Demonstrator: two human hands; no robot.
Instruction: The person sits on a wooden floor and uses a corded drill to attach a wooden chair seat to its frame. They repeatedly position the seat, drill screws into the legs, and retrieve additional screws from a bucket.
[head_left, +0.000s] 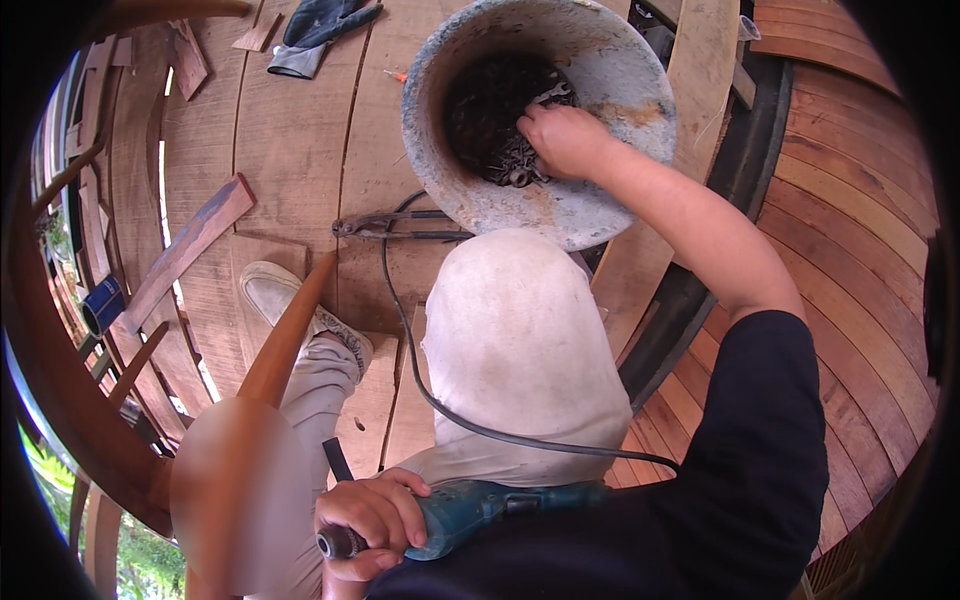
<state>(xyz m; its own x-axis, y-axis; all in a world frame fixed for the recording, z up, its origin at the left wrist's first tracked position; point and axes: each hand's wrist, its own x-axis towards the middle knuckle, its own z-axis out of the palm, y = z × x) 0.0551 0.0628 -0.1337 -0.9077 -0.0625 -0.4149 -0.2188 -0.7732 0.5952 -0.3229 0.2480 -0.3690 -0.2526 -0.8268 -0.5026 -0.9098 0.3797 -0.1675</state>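
Note:
Low in the view, my left hand [372, 520] is wrapped round the front of a teal power drill [470, 512], beside its dark chuck [340, 542]. The drill lies across my lap, partly covered by my dark shirt. My right arm reaches forward into a grey, stained bucket [610, 195]. Inside it, my right hand [565, 140] has its fingers bent down among small metal pieces [515, 160] that look like screws or bolts. A wrench-like metal end [553, 94] shows beside the fingers. Whatever is between the fingertips is hidden.
A black cord [520, 438] crosses my knee. Long-handled pliers or cutters [385, 226] lie against the bucket. A glove [325, 28] and a wood strip [195, 245] lie on the plank floor [290, 130]. A curved wooden piece [285, 345] rises at left; stacked boards [850, 220] are at right.

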